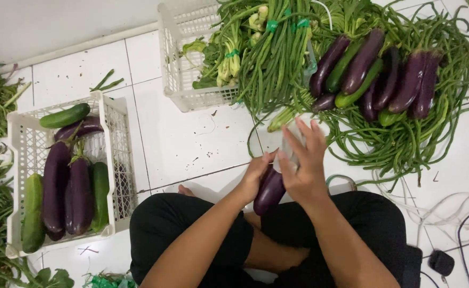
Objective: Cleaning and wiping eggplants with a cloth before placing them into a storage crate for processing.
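Observation:
I sit cross-legged on a white tiled floor. My left hand (pixel 255 176) grips a dark purple eggplant (pixel 269 193) over my lap. My right hand (pixel 302 162) rests on the eggplant's upper end and holds a thin clear plastic piece (pixel 289 145) against it. Beyond my hands lies a pile of purple eggplants (pixel 375 77) and green cucumbers (pixel 358 89) on a heap of long beans (pixel 405 133).
A white plastic crate (pixel 116 154) at left holds eggplants and cucumbers. A second white crate (pixel 178 69) at the top holds bundled greens tied with green bands. Leafy greens line the left edge. Cables and a black plug (pixel 440 262) lie at lower right.

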